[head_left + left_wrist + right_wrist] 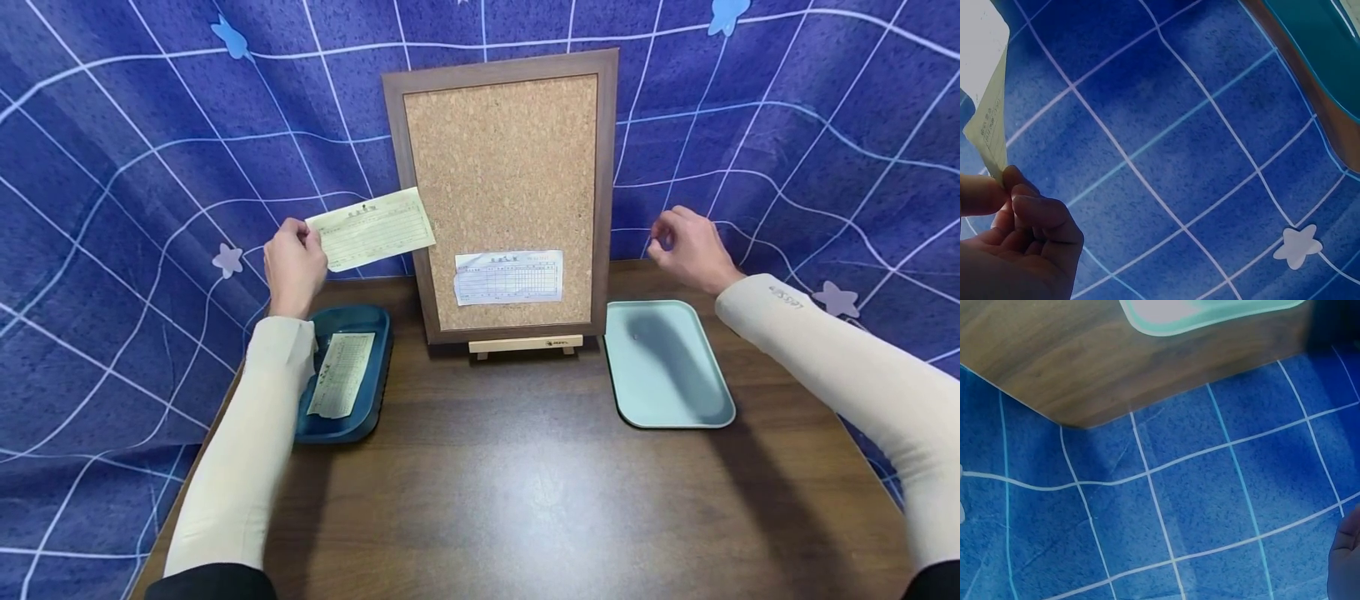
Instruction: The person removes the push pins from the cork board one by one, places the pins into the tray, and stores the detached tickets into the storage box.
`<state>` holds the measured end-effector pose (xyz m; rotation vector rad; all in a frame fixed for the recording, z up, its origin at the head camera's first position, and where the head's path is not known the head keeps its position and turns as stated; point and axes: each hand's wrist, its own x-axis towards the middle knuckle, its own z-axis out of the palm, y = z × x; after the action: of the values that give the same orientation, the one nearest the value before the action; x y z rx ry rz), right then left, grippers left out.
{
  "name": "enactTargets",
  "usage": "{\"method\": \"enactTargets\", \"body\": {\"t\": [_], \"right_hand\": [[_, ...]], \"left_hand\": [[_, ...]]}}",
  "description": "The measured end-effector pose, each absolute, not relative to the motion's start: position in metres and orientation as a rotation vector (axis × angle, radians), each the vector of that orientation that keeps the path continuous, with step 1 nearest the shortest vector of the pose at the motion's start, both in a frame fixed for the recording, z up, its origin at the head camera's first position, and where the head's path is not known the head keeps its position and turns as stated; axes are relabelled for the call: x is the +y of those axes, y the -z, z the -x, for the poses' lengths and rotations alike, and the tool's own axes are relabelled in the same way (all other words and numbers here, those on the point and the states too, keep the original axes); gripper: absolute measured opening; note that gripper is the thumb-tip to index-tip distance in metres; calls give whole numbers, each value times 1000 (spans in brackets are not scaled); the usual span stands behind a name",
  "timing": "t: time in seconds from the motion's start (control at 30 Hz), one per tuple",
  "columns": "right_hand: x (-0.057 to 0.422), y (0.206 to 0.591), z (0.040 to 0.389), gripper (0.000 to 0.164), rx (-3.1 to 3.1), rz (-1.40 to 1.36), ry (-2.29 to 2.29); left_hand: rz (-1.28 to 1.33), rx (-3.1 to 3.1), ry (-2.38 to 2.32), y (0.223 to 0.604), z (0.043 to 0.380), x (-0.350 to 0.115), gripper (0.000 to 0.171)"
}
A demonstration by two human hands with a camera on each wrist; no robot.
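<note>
My left hand (294, 265) pinches a pale yellow printed form slip (371, 232) by its left end. The slip is tilted, its right end overlapping the left frame of the cork board (510, 167) in the head view. In the left wrist view, thumb and fingers (1047, 219) meet at the slip's corner. A white-and-blue form slip (508, 277) is on the lower cork. My right hand (693, 248) hovers above the back of the light green tray (667, 383), fingers curled towards the thumb; nothing shows between them. Only its edge appears in the right wrist view.
Below my left hand, a dark teal tray (381, 367) contains another yellow slip (342, 375). The framed board leans on a small wooden stand (525, 344) at the back of the brown table (480, 475). A blue, white-lined curtain (150, 167) hangs close behind.
</note>
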<state>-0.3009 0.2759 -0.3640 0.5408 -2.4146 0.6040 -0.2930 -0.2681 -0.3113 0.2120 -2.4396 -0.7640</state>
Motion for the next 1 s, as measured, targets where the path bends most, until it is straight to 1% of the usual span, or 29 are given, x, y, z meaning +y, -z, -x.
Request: {"method": "enactTargets", "body": {"t": [0.27, 0.67, 0.83, 1.0], "right_hand": [[281, 374, 299, 7, -2429, -543, -610], [285, 383, 296, 7, -2461, -524, -623], [285, 389, 294, 7, -2446, -542, -650], [284, 392, 292, 7, -2455, -537, -649]], "left_hand": [[-254, -2476, 750, 316, 286, -287, 30], [-301, -2540, 719, 336, 272, -325, 30], [-350, -2575, 726, 343, 267, -335, 33], [-345, -2583, 697, 348, 264, -340, 32]]}}
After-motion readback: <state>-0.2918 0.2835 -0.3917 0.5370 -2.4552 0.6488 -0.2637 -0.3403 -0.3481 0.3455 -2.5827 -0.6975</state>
